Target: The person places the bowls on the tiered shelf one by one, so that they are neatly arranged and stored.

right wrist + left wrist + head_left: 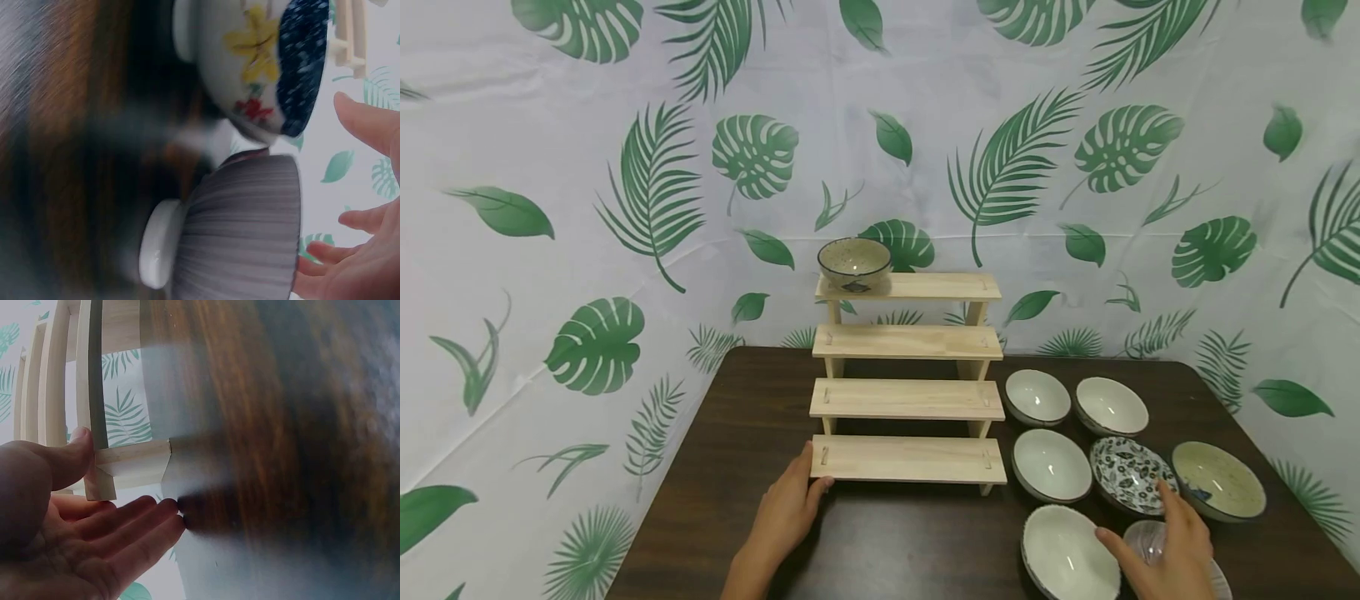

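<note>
My left hand point(788, 502) is at the lower left corner of a four-step wooden shelf point(907, 458). In the left wrist view its thumb touches the front edge of the lowest board, while the other fingers stretch out straight beside the board's end, tips close to the table. On the right, my right hand point(1172, 546) hovers with spread fingers over a ribbed greyish bowl point(240, 228), which it partly hides in the head view. Beside that stands a white bowl point(1067, 552); the right wrist view shows a bowl painted with flowers and a dark blue band point(256, 56).
A speckled bowl point(854, 263) stands at the left of the top board. Several more bowls cluster on the dark table point(715, 467) right of the shelf, including a black-and-white floral bowl point(1127, 473) and a yellow-green bowl point(1221, 479). A leaf-print cloth point(850, 108) hangs behind.
</note>
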The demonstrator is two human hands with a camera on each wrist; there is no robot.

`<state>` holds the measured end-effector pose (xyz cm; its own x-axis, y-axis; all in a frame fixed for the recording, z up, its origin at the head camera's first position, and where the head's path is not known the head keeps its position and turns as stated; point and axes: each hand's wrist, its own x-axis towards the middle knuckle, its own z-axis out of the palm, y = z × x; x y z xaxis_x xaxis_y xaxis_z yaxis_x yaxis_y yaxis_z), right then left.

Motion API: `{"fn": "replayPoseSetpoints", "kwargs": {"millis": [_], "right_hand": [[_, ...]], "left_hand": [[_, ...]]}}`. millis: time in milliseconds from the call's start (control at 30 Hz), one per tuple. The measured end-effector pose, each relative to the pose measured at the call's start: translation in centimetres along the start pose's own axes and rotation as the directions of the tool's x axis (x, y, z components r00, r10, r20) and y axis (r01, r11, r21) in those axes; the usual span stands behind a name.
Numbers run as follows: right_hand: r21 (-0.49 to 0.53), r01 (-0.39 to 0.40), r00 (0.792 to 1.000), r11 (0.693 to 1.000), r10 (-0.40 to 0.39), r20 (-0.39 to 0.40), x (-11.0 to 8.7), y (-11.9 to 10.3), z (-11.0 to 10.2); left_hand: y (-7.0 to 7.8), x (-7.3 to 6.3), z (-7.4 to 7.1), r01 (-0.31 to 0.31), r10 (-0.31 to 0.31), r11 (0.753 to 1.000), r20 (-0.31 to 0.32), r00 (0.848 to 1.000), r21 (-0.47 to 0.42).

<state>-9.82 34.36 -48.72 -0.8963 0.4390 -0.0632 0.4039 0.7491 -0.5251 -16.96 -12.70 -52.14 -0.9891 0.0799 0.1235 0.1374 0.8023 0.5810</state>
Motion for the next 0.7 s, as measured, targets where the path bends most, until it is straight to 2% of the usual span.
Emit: {"fn": "replayPoseSetpoints", "kwargs": {"millis": [100, 333, 700], "right_hand": [[-0.056, -0.039, 0.999, 0.998, 0.038, -0.02, 0.1, 0.6, 0.1], [-0.157, -0.103, 0.994, 0.982, 0.105, 0.007, 0.7, 2.6, 0.2], [-0.216, -0.097, 0.994, 0.972, 0.104, 0.023, 1.5, 5.5, -0.2]], "left_hand": [[0.0, -0.1, 0.0, -0.002, 0.002, 1.0, 0.0, 1.0, -0.001], [-0.1, -0.1, 0.0, 0.01, -0.01, 1.0, 0.004, 1.0, -0.007], [0.0, -0.3, 0.0, 0.01, -0.01, 1.0, -0.004, 1.0, -0.011]]}}
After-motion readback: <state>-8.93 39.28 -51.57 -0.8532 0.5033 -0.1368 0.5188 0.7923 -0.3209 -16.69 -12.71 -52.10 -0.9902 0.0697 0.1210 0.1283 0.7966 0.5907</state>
